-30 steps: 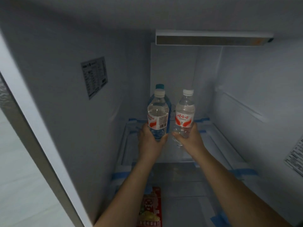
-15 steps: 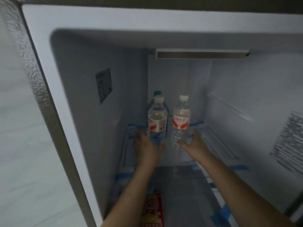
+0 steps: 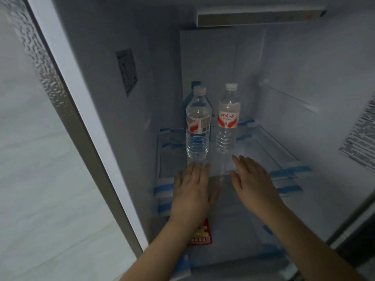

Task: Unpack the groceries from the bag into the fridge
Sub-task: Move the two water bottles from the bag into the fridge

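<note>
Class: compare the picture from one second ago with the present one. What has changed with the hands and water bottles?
Both hands let go: left hand and right hand have drawn back, open. The left bottle and right bottle stay upright on the shelf; the blue-capped bottle behind is unmoved.

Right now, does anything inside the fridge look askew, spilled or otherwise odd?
Nothing spilled or tipped. Both water bottles, left and right, stand upright on the glass shelf. The one oddity is blue tape stuck along the shelf edges, apparently shipping tape never removed.
</note>
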